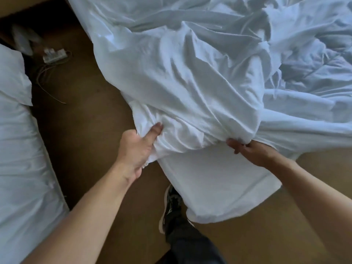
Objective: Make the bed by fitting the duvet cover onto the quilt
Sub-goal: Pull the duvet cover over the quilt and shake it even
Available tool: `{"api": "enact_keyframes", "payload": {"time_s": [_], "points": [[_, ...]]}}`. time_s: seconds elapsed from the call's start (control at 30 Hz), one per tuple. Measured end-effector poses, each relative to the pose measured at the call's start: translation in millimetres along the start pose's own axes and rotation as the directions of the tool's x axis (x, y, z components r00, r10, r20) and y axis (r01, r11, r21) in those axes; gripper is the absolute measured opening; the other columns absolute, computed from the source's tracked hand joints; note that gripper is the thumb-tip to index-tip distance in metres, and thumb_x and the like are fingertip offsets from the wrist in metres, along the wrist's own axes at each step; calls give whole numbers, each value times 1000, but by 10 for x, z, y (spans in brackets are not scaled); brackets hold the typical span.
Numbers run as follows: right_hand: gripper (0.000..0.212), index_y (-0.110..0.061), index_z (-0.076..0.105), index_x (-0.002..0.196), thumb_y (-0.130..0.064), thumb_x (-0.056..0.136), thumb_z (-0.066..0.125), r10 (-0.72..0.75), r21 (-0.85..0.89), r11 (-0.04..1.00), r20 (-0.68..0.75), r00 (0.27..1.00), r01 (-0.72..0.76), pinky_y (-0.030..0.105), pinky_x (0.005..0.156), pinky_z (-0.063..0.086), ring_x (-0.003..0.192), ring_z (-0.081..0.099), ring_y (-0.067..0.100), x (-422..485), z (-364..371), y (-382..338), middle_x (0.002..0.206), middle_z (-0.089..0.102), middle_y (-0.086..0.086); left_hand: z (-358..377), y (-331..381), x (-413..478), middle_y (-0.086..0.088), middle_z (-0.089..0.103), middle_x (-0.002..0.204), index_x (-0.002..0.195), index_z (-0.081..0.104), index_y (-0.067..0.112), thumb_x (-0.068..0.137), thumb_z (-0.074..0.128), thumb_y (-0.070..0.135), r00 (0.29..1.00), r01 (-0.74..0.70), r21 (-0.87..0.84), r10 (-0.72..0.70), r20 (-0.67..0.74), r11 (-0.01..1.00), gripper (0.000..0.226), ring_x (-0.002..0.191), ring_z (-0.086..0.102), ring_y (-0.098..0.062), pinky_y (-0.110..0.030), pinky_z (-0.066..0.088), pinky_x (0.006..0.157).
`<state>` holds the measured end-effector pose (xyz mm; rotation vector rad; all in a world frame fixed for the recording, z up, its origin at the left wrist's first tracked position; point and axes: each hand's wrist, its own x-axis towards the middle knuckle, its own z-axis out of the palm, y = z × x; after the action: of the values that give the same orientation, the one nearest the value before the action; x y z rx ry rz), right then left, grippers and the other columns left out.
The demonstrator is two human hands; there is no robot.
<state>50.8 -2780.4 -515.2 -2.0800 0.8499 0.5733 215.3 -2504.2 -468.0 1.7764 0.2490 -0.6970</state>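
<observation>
A white duvet cover (190, 88) lies bunched over the bed's near corner, gathered into folds at its lower edge. Under that edge a smooth white quilt corner (219, 183) sticks out and hangs toward the floor. My left hand (137, 147) grips the gathered cover edge on the left, thumb on top of the fabric. My right hand (251, 151) grips the bunched cover edge on the right, its fingertips tucked into the fabric. More rumpled white bedding (308, 73) spreads across the bed to the right.
A second bed with white sheets (21, 149) and a pillow (11, 77) stands at the left. Brown floor (91, 130) runs between the beds. A power strip with cables (54, 56) lies at the far end. My dark shoe (171, 206) stands below the quilt corner.
</observation>
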Motion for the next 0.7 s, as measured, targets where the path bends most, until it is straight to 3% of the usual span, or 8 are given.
{"api": "enact_keyframes", "payload": {"time_s": [0.1,0.17,0.23,0.33,0.43,0.53,0.63,0.7], "points": [[86,-35,67,113,-98,66,33,95,-182,976,-139,986,-119,28,90,44,115,63,24,-151,-290,389,121,70,-7,-54,-298,-211,-15,76,88,98,70,-2,64,83,65,999,25,8,-25,-44,1000,76,79,74,-32,-52,60,74],[86,-19,67,100,-94,63,47,145,22,989,-64,987,-144,30,69,45,85,69,24,-239,-254,561,95,75,3,-48,-612,-338,-7,77,83,92,72,6,65,80,66,994,68,26,-65,-85,997,67,78,75,-28,-54,61,78],[73,-19,63,104,-81,65,62,135,129,982,49,990,-140,27,52,42,64,67,15,-318,-91,642,83,70,7,-39,-966,-441,-7,76,77,91,72,8,63,76,73,983,136,57,-128,-133,989,70,69,74,-24,-45,63,69],[77,-20,62,108,-79,59,75,101,246,962,74,992,-116,25,48,42,61,64,13,-304,115,635,83,70,6,84,-1414,-533,1,68,59,90,72,14,62,74,79,961,216,31,-207,-186,976,71,47,62,-16,-29,47,44],[91,-19,61,113,-82,51,79,165,625,740,189,968,-249,26,46,32,58,58,18,-151,183,500,78,67,8,345,-1570,-498,8,73,68,90,74,24,65,79,73,944,230,-60,-237,-228,971,55,60,68,-12,-25,47,51],[83,-19,57,98,-86,52,73,259,747,630,59,964,-215,24,39,26,46,42,11,-37,162,590,58,53,-1,467,-1652,-463,12,75,74,84,73,27,63,86,64,922,228,-79,-242,-301,970,45,67,72,-8,-22,52,52],[74,-17,54,81,-84,54,73,318,649,738,-92,944,-185,22,36,27,41,40,10,-46,-43,862,51,51,-4,283,-1687,-517,12,75,73,83,70,24,58,92,58,909,204,-61,-213,-358,977,48,62,71,-3,-17,51,48],[77,-17,55,74,-86,49,75,333,586,791,-171,928,-176,22,36,30,41,44,13,-56,-329,1075,51,53,0,159,-1687,-598,23,73,73,84,68,24,54,91,62,912,172,-43,-175,-372,984,54,63,69,2,-13,49,45]]}}
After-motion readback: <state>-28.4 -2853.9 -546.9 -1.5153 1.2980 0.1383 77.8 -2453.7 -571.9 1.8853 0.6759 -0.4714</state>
